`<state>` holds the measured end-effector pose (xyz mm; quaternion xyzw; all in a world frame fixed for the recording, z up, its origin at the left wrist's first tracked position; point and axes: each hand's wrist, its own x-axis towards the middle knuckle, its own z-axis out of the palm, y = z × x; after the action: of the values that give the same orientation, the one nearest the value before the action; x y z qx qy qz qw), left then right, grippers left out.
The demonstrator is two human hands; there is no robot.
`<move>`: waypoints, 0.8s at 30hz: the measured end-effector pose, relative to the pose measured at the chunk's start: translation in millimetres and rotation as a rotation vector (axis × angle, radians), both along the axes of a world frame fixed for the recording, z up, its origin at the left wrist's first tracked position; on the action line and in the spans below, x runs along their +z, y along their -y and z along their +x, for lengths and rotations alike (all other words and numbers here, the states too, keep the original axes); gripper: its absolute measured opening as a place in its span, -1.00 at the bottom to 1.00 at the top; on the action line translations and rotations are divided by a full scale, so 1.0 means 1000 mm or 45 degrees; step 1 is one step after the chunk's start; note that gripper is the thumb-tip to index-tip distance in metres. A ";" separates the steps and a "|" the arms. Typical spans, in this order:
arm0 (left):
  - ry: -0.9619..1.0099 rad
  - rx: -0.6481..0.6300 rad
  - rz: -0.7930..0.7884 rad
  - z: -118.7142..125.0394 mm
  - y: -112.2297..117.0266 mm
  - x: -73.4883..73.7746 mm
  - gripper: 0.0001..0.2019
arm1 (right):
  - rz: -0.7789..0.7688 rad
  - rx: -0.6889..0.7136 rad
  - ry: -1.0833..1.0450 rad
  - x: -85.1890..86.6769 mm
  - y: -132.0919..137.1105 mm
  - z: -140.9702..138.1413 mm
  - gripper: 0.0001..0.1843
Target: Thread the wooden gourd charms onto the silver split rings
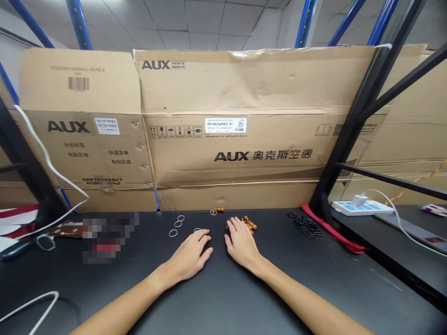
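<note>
My left hand [190, 253] rests low over the black table, palm down, with its fingers stretched and the thumb apart. A silver split ring [196, 229] shows partly behind its fingertips, and several more rings [173, 233] lie to its left. My right hand [241, 244] is palm down with fingers extended, reaching over a small pile of amber-brown gourd-shaped beads [252, 226] and partly hiding it. Whether its fingertips press on a bead cannot be seen. Beyond both hands, near the cardboard, a ring with an amber gourd charm [219, 210] lies on the tabletop.
Large cardboard panels [230, 172] stand along the back edge. At right are black oval links [307, 225], a red strap [331, 230] and a white power strip [370, 207]. White cables [52, 158] and a blurred-out item [110, 237] are on the left.
</note>
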<state>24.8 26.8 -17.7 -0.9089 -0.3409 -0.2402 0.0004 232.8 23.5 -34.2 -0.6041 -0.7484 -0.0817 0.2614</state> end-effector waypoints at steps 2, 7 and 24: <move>0.051 0.061 0.051 0.001 0.000 -0.002 -0.68 | -0.008 -0.026 0.004 -0.001 -0.002 0.002 -0.56; 0.098 0.177 0.008 0.000 -0.010 -0.014 -0.71 | -0.016 0.420 -0.084 0.000 0.001 0.002 -0.57; 0.231 0.010 -0.078 -0.003 -0.019 -0.012 -0.79 | -0.036 0.677 -0.192 0.009 0.010 -0.001 -0.77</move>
<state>21.6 46.2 -29.8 -0.8817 -0.3501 -0.3111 -0.0574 231.6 13.8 -25.2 -0.3945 -0.8601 0.0457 0.3201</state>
